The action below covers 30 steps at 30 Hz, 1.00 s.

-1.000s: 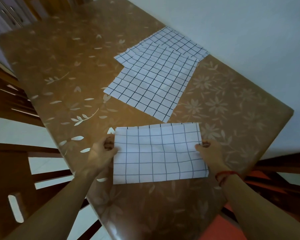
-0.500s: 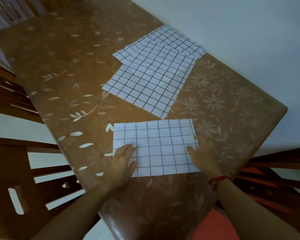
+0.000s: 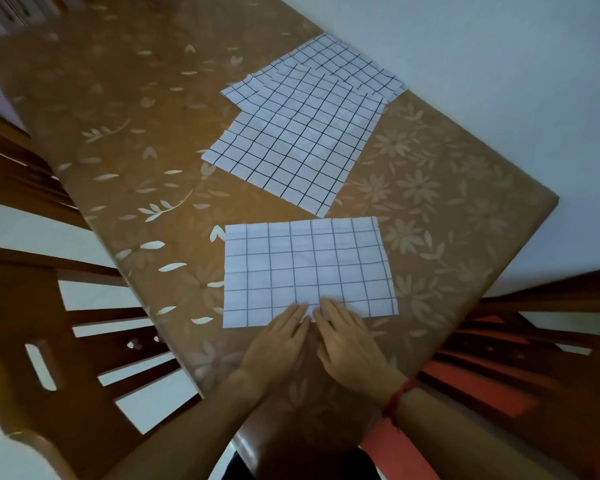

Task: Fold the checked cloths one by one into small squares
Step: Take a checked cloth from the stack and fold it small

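Head view. We see the folded checked cloth [image 3: 309, 268] lying flat as a rectangle on the near part of the table [image 3: 118, 116], its long sides running left to right and its near edge just short of the table's front rim. The left hand [image 3: 277, 344] and the right hand [image 3: 347, 344] lie side by side, almost touching, at the middle of that near edge. Both are palm down with the fingers extended; we note that only the fingertips [image 3: 296, 311] reach onto the cloth, resting flat on it, while the palms sit over bare table. Neither hand grasps anything: the fingers are straight, not curled round the fabric. Whether they press firmly or merely touch we cannot tell. A red thread [image 3: 398, 396] circles the right wrist. Farther back on the table, well apart from the hands, lies the pile of unfolded checked cloths [image 3: 302, 133], spread flat and overlapping at slightly different angles; its nearest corner comes close to the far edge of the folded cloth without touching it. A wooden chair [image 3: 49, 323] stands at the left of the table, and a pale wall [image 3: 499, 64] borders it on the right.
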Each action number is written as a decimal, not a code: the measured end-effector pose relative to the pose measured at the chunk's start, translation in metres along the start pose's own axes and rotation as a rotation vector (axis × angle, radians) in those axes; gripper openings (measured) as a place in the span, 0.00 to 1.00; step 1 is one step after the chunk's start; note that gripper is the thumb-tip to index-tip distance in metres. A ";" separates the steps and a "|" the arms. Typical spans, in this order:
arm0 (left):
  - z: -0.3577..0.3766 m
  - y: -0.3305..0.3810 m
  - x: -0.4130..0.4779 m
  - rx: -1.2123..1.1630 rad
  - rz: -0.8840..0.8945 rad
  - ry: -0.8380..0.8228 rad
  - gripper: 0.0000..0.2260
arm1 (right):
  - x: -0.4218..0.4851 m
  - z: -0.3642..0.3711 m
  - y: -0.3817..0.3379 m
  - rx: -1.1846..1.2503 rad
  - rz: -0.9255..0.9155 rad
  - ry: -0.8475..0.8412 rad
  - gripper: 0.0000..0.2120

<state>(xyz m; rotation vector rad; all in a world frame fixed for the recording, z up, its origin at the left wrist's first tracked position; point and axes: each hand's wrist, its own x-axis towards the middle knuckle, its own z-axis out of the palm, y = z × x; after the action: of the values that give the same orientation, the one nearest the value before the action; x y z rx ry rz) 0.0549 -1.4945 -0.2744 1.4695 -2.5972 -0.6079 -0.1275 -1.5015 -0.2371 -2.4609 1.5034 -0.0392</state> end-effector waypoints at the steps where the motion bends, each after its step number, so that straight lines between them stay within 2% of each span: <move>1: 0.002 0.002 -0.002 0.010 0.000 -0.003 0.22 | -0.001 0.003 -0.002 -0.009 -0.024 -0.027 0.25; 4: 0.005 0.005 -0.004 0.054 -0.034 -0.023 0.24 | -0.001 0.011 -0.010 -0.018 -0.057 -0.114 0.28; 9: 0.009 0.006 -0.012 0.108 -0.077 -0.040 0.24 | -0.004 0.019 -0.013 -0.044 -0.012 -0.222 0.32; 20: 0.003 -0.019 -0.042 0.185 -0.237 -0.085 0.26 | -0.020 0.021 0.010 -0.031 0.158 -0.227 0.36; 26: -0.002 -0.032 -0.070 0.170 -0.391 -0.108 0.28 | -0.036 0.009 0.040 -0.001 0.325 -0.245 0.35; 30: -0.005 -0.032 -0.085 0.133 -0.432 -0.093 0.28 | -0.043 0.004 0.053 0.042 0.443 -0.280 0.38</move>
<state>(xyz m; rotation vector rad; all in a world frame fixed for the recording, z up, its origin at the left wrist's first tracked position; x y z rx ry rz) 0.1274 -1.4394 -0.2726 2.1190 -2.4342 -0.5604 -0.1935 -1.4856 -0.2482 -1.9486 1.8471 0.3359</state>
